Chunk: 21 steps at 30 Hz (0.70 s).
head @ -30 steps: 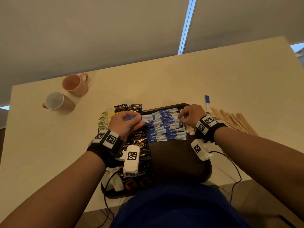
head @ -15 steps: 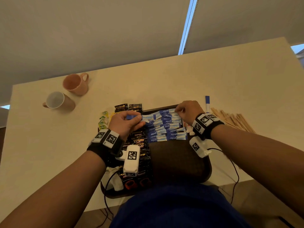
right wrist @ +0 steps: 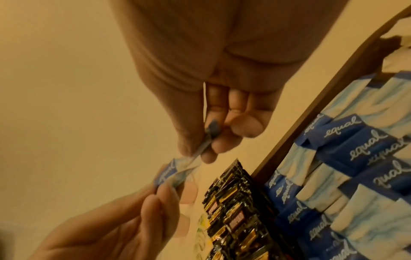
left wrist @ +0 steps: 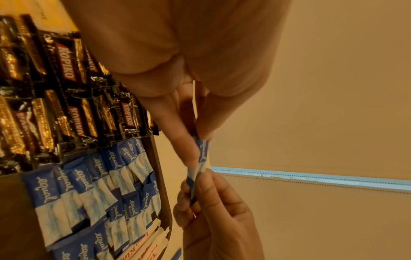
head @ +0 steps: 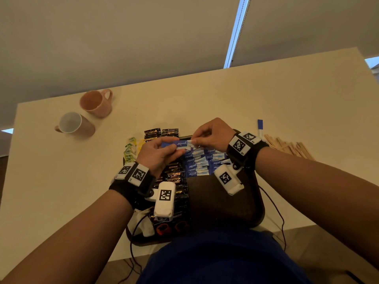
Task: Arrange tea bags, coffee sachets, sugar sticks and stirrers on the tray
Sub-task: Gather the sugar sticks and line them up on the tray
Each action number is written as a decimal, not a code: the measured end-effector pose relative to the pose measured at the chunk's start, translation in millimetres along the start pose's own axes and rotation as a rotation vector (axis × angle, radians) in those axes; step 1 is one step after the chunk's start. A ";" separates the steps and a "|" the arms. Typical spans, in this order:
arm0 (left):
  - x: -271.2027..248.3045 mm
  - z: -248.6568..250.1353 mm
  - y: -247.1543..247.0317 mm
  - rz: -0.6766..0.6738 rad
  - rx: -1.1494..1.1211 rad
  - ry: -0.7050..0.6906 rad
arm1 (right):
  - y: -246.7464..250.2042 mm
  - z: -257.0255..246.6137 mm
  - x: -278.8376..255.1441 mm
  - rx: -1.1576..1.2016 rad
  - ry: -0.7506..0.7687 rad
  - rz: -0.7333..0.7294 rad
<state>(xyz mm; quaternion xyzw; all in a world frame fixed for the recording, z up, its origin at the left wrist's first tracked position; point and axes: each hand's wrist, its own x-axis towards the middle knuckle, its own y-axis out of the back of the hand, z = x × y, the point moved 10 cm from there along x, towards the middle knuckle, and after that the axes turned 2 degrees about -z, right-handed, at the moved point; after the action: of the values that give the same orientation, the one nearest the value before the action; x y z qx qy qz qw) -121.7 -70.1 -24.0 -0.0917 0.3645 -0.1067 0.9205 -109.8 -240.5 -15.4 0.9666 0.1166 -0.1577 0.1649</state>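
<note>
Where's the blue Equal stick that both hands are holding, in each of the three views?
Head: held stick at centre, level, between left hand and right hand, over the tray's far edge.
Left wrist: centre, edge-on and upright.
Right wrist: left of centre, slanting.
Shared landmark: the rows of blue sticks on the tray.

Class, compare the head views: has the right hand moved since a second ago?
Yes. The right hand moved away from the wooden stirrers, toward the left hand, and now pinches the blue sugar stick.
</note>
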 end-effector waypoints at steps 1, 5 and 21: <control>0.1 0.1 3.8 0.013 -0.003 -0.002 | 4.0 4.4 1.4 -0.004 -0.008 0.016; 2.6 -0.6 22.5 0.084 0.072 -0.022 | 22.6 30.8 10.9 -0.168 -0.093 0.117; 1.0 3.4 36.3 0.095 0.186 -0.056 | 2.1 26.7 37.4 -0.501 -0.122 0.158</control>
<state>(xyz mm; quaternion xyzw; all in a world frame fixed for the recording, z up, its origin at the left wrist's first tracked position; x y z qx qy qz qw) -114.0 -35.2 -31.2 0.0085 0.3310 -0.0936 0.9389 -81.8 -245.4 -51.5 0.8905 0.0659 -0.1685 0.4175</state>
